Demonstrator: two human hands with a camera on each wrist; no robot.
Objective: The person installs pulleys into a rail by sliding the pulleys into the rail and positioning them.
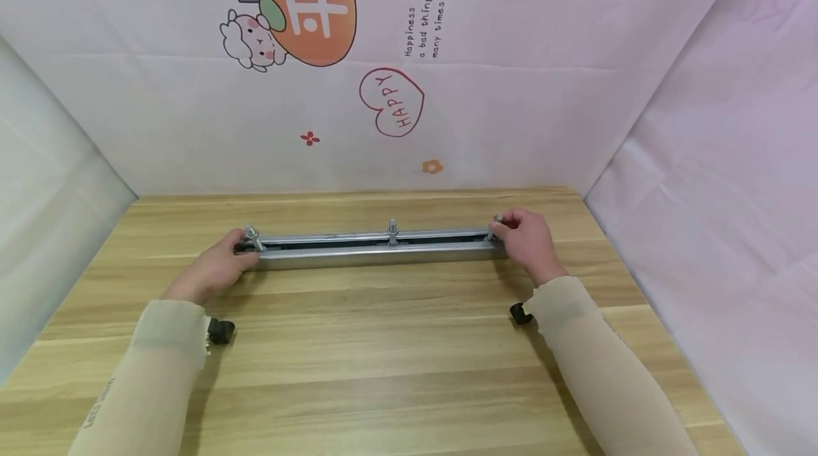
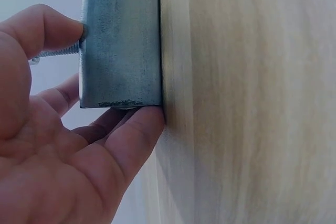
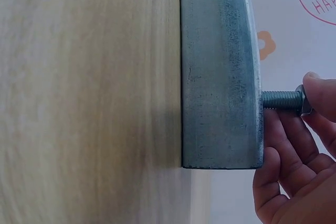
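A grey metal strut channel [image 1: 345, 257] lies lengthwise across the wooden table, its slotted side up. Three threaded bolts stand in the slot: a left bolt [image 1: 253, 237] that leans, an upright middle bolt [image 1: 393, 231] and a right bolt [image 3: 281, 99]. At the channel's left end, my left hand [image 1: 214, 268] grips it, thumb on the upper edge beside the left bolt and fingers against the end. My right hand [image 1: 529, 243] pinches the right bolt by its nut [image 3: 303, 100], with one finger touching the channel near its end.
The wooden table [image 1: 358, 371] extends toward me from the channel. Behind it rises a white printed backdrop [image 1: 524, 115], with white side sheets at left and right. Small black wrist devices sit at both sleeve cuffs, one being the left device [image 1: 221, 332].
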